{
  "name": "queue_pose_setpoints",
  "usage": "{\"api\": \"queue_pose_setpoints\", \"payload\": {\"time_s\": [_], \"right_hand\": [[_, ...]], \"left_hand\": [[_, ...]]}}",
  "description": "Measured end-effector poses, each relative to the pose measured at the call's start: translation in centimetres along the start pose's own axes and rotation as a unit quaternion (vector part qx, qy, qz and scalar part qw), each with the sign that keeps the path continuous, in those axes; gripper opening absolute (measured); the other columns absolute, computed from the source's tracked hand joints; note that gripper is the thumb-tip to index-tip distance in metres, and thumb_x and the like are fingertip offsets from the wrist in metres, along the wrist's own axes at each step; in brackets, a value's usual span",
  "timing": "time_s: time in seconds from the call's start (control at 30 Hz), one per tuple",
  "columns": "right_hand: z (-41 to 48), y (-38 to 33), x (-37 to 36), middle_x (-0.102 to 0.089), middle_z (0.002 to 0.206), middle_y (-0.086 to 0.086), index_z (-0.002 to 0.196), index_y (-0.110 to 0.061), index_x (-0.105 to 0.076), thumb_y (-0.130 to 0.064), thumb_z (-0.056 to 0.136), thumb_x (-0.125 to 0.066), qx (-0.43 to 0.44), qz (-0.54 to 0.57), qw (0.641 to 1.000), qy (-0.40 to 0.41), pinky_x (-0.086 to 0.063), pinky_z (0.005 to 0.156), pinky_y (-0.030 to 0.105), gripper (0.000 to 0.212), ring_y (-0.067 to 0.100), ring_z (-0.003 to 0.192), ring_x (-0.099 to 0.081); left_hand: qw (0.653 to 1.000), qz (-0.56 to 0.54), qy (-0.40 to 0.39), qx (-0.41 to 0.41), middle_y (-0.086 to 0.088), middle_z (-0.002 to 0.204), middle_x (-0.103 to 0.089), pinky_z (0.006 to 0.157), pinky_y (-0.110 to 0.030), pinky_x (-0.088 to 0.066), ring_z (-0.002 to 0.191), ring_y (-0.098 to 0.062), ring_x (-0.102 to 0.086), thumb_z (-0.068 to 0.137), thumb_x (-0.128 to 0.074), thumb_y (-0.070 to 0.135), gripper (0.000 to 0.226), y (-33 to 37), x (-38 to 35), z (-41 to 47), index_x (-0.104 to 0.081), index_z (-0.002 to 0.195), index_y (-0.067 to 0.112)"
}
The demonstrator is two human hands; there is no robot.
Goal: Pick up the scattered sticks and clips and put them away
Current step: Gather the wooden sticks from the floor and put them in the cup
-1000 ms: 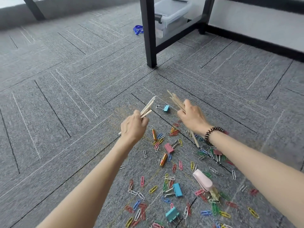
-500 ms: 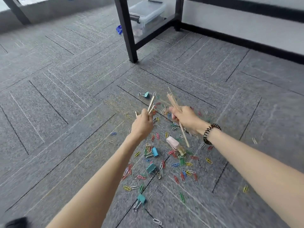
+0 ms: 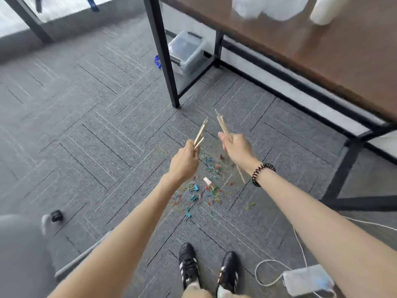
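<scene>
Sticks: thin pale wood, one bundle [image 3: 200,133] gripped in left hand [image 3: 184,163], another [image 3: 223,126] in right hand [image 3: 237,150].
Clips [image 3: 204,188]: small, many-coloured, scattered at frame centre.

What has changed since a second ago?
The left hand and right hand rose well clear of the carpet as the view climbed; the tabletop and shoes came into sight. Nothing taken or let go: they still grip the left stick bundle and right stick bundle; clips still scattered.

The left hand [image 3: 183,162] and right hand [image 3: 237,150] now hold their sticks [image 3: 201,131] high above the clips [image 3: 206,186], no longer close over them. Black shoes [image 3: 189,263] and a tabletop [image 3: 300,50] come into view.
</scene>
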State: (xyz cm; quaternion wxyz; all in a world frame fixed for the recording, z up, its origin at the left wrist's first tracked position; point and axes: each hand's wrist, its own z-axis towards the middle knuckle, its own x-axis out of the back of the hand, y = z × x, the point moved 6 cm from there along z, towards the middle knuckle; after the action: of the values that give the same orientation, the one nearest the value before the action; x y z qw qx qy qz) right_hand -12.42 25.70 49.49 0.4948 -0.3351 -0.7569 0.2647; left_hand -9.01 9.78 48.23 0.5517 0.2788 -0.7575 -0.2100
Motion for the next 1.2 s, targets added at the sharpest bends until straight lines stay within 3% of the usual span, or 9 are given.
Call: {"api": "queue_pose_setpoints", "payload": {"time_s": [0.17, 0.3, 0.4, 0.5, 0.63, 0.8, 0.97, 1.07, 1.2], "right_hand": [[-7.0, -13.4, 11.2, -0.041, 0.051, -0.007, 0.066, -0.018, -0.047, -0.051, 0.097, -0.037, -0.003, 0.008, 0.999, 0.040, -0.025, 0.041, 0.022, 0.046, 0.013, 0.045, -0.036], [-10.6, -19.1, 17.2, -0.042, 0.049, -0.008, 0.065, -0.016, -0.050, -0.049, 0.097, -0.039, -0.001, 0.017, 0.997, 0.081, -0.027, 0.040, 0.020, 0.047, 0.010, 0.040, -0.036], [-11.3, -21.1, 20.6, -0.043, 0.050, -0.006, 0.067, -0.014, -0.051, -0.052, 0.096, -0.040, 0.008, 0.012, 0.994, 0.107, -0.029, 0.042, 0.023, 0.048, 0.012, 0.041, -0.038], [-11.2, -22.0, 24.3, -0.051, 0.066, -0.001, 0.067, -0.012, -0.052, -0.054, 0.095, -0.038, 0.025, -0.002, 0.988, 0.154, -0.034, 0.048, 0.027, 0.052, 0.015, 0.050, -0.047], [-9.7, -21.8, 29.5, -0.053, 0.083, 0.000, 0.067, -0.014, -0.055, -0.052, 0.096, -0.036, 0.034, -0.028, 0.978, 0.204, -0.040, 0.056, 0.029, 0.052, 0.016, 0.064, -0.056], [-4.4, -20.0, 36.2, -0.058, 0.079, 0.000, 0.065, -0.018, -0.053, -0.050, 0.097, -0.037, 0.045, -0.022, 0.973, 0.227, -0.037, 0.062, 0.029, 0.048, 0.019, 0.069, -0.057], [1.8, -18.0, 41.9, -0.056, 0.077, -0.007, 0.074, -0.016, -0.061, -0.046, 0.096, -0.044, 0.063, 0.033, 0.969, 0.237, -0.040, 0.066, 0.028, 0.041, 0.014, 0.074, -0.057], [5.5, -16.9, 44.2, -0.062, 0.080, -0.002, 0.075, -0.017, -0.061, -0.045, 0.094, -0.050, 0.079, 0.100, 0.959, 0.253, -0.049, 0.070, 0.030, 0.035, 0.013, 0.076, -0.063], [9.5, -16.0, 46.4, -0.061, 0.064, -0.003, 0.069, -0.024, -0.056, -0.044, 0.091, -0.055, 0.090, 0.192, 0.939, 0.270, -0.053, 0.061, 0.037, 0.030, 0.015, 0.057, -0.060]], "left_hand": [[1.000, -0.008, -0.015, -0.020, -0.012, 0.087, -0.061, 0.050, -0.031, -0.037, 0.058, -0.020, -0.045, 0.104, -0.027, 0.027, 0.027, 12.5, 13.2, -4.7, -0.042, 0.102, 0.004], [0.998, -0.035, -0.028, -0.034, -0.011, 0.083, -0.056, 0.060, -0.041, -0.046, 0.066, -0.025, -0.049, 0.102, -0.029, 0.022, 0.024, 19.2, 19.6, -6.5, -0.042, 0.102, 0.002], [0.997, -0.017, -0.029, -0.063, -0.008, 0.079, -0.053, 0.062, -0.042, -0.045, 0.066, -0.026, -0.048, 0.102, -0.029, 0.024, 0.024, 23.1, 22.1, -6.5, -0.041, 0.101, 0.003], [0.996, -0.009, -0.031, -0.079, -0.015, 0.086, -0.058, 0.064, -0.045, -0.048, 0.069, -0.030, -0.052, 0.101, -0.030, 0.024, 0.022, 26.3, 22.8, -5.3, -0.040, 0.099, 0.005], [0.994, -0.002, -0.047, -0.097, -0.010, 0.083, -0.056, 0.061, -0.043, -0.045, 0.067, -0.027, -0.050, 0.099, -0.030, 0.020, 0.015, 30.6, 22.1, -2.4, -0.038, 0.094, 0.008], [0.992, -0.044, -0.042, -0.107, -0.002, 0.078, -0.055, 0.057, -0.034, -0.038, 0.061, -0.018, -0.045, 0.101, -0.030, 0.027, 0.022, 36.5, 20.4, 3.2, -0.042, 0.092, 0.012], [0.990, -0.102, -0.036, -0.091, 0.005, 0.069, -0.049, 0.055, -0.037, -0.038, 0.058, -0.016, -0.044, 0.099, -0.029, 0.027, 0.024, 41.0, 17.5, 10.1, -0.036, 0.077, 0.029], [0.984, -0.165, -0.034, -0.061, 0.003, 0.067, -0.048, 0.051, -0.034, -0.037, 0.056, -0.015, -0.041, 0.102, -0.030, 0.026, 0.023, 42.4, 16.1, 13.4, -0.039, 0.082, 0.020], [0.977, -0.210, -0.021, -0.041, 0.000, 0.067, -0.043, 0.045, -0.026, -0.035, 0.055, -0.012, -0.038, 0.103, -0.027, 0.022, 0.021, 43.2, 14.9, 16.8, -0.040, 0.090, 0.012]]}}
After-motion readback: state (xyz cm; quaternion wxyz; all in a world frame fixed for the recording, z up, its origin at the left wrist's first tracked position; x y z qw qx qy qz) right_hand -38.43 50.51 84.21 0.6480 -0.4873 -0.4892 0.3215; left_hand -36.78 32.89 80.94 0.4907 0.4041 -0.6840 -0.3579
